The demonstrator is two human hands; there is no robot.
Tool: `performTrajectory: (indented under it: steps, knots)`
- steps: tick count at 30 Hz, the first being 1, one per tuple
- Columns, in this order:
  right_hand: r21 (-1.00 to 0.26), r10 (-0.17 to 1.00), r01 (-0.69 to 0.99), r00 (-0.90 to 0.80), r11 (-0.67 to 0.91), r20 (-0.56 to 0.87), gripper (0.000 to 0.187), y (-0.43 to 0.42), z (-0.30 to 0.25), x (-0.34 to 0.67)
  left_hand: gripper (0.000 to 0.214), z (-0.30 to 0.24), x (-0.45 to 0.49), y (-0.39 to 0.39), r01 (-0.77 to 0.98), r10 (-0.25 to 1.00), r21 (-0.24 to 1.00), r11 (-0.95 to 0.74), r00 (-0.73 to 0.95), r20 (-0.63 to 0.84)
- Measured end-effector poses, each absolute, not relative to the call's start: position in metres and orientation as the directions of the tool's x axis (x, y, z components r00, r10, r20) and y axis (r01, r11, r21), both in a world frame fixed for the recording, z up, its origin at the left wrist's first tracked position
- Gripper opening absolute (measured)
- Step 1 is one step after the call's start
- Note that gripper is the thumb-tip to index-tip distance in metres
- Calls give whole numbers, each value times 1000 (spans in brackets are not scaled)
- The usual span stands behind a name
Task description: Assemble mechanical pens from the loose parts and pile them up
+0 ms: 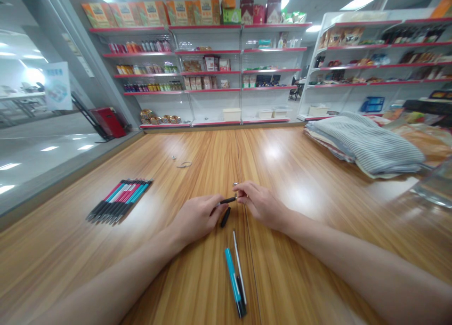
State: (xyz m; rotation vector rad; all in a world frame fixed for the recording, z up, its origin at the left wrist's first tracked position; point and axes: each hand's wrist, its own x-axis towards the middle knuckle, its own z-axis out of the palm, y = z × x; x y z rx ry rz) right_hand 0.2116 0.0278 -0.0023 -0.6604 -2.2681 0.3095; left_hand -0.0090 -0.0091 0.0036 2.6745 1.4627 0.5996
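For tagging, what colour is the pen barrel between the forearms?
The pen barrel is mostly turquoise; head view.

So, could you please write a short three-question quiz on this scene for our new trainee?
1. Open question: what runs from the fingers of the left hand toward those of the right hand?
2. Multiple choice: what is the main colour of the thick barrel lying beside the thin white rod? A) red; B) teal; C) orange.
3. True or false: the row of pens lies to the right of both hands.

Key: 1. A slim black piece. 2. B. 3. False; it lies to the left of both.
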Motion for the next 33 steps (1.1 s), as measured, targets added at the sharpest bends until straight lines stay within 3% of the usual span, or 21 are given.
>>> performTrajectory:
  steps: [14, 25, 33]
  knots:
    - [-344, 463, 311, -636, 886, 617, 17, 23, 3, 213, 24, 3, -9, -9, 793, 803, 211, -572, 490, 339]
    - [-318, 465, 339, -612, 885, 640, 16, 24, 4, 214, 27, 2, -9, -9, 788, 802, 223, -574, 486, 348]
    - [-328, 412, 257, -667, 909, 621, 16, 25, 3, 214, 27, 3, -10, -10, 771, 787, 208, -602, 529, 317]
